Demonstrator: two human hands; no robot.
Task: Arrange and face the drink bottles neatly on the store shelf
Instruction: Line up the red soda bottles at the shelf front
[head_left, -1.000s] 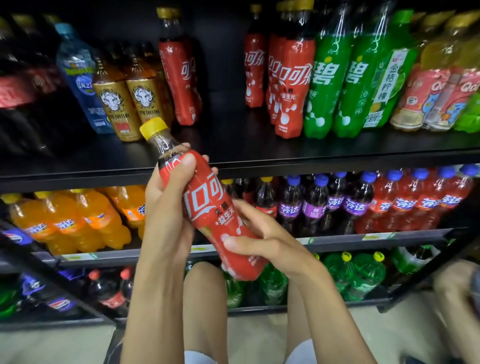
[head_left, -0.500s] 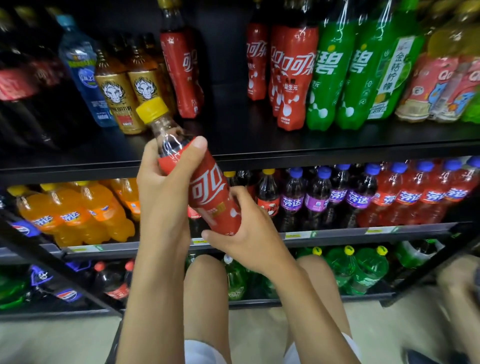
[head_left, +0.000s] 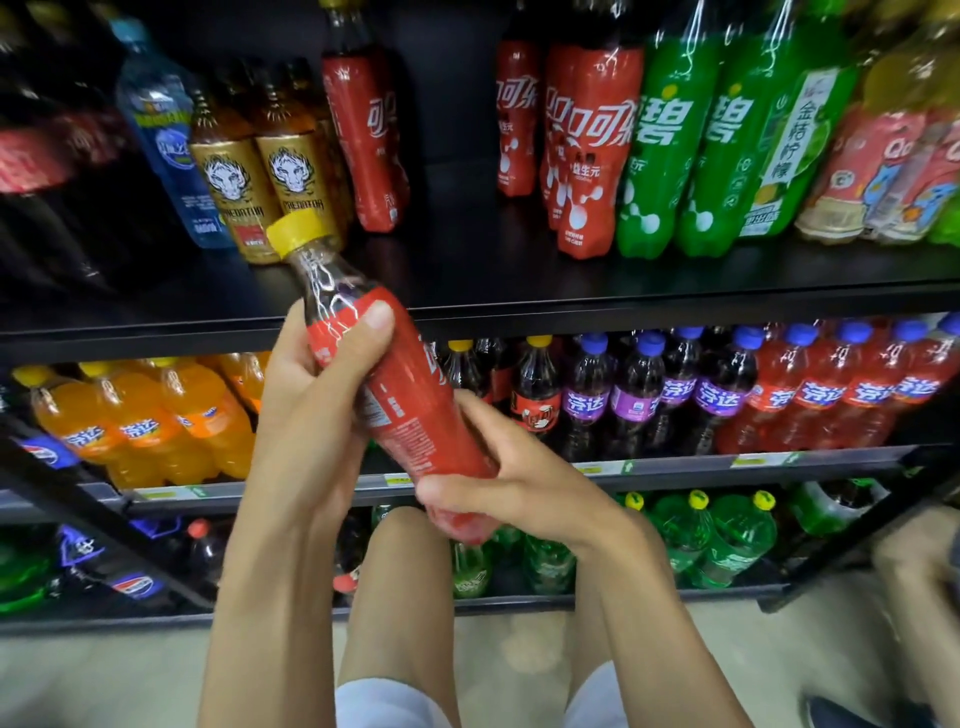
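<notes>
- The yellow-capped cola bottle (head_left: 410, 415) is held before the upper shelf (head_left: 675, 283), tilted with its cap up-left and base down-right.
- The left hand (head_left: 306, 408) grips its shoulder; the right hand (head_left: 522, 491) curls round the base.
- Fine print faces the person, so the logo likely needs turning.

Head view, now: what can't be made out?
Head view:
- Base of the held cola bottle: covered by the right hand.
- Its back-label print: too small to read.
- Caps of the top-shelf cola bottles: cut off by the top edge.
- Labels of the dark bottles at far left: blurred.
</notes>
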